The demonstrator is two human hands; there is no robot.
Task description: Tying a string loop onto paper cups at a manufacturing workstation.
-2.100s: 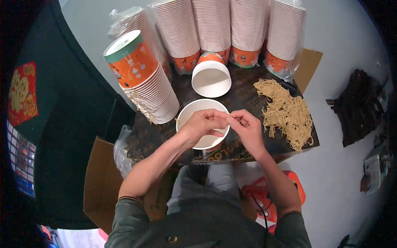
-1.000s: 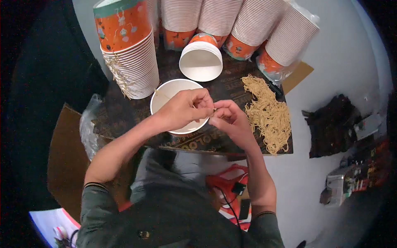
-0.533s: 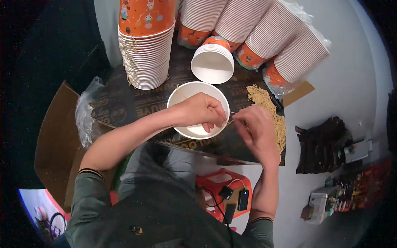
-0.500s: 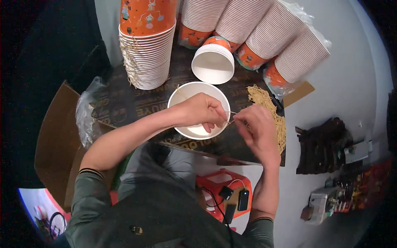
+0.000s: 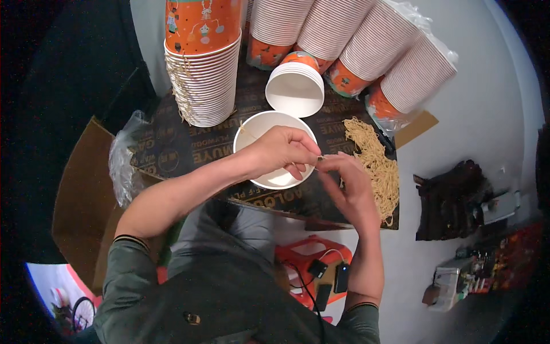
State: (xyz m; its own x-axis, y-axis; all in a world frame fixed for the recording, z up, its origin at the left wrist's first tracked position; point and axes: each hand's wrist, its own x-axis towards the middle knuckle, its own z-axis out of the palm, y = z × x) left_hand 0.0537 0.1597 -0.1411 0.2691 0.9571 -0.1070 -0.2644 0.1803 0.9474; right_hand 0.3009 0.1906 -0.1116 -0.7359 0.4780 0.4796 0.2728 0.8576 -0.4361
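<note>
A white paper bucket stands mouth up on the dark table. A thin tan string is knotted at its far left rim. My left hand reaches over the bucket's mouth, thumb and fingers pinched on a string at the right rim. From the right, my right hand meets it with fingertips closed on the same string. The fingers partly hide the string, and how it passes through the rim cannot be made out. Beside my right hand lies a heap of tan strings.
A tall stack of orange-and-white buckets with strings hanging from the rims stands at the far left. Several plastic-wrapped stacks lean at the back, behind a short tipped stack. A cardboard box is left of the table; an orange stool is below.
My hands have come closer together at the right rim, and the stretch of string between them is shorter. The whole view has shifted slightly.
</note>
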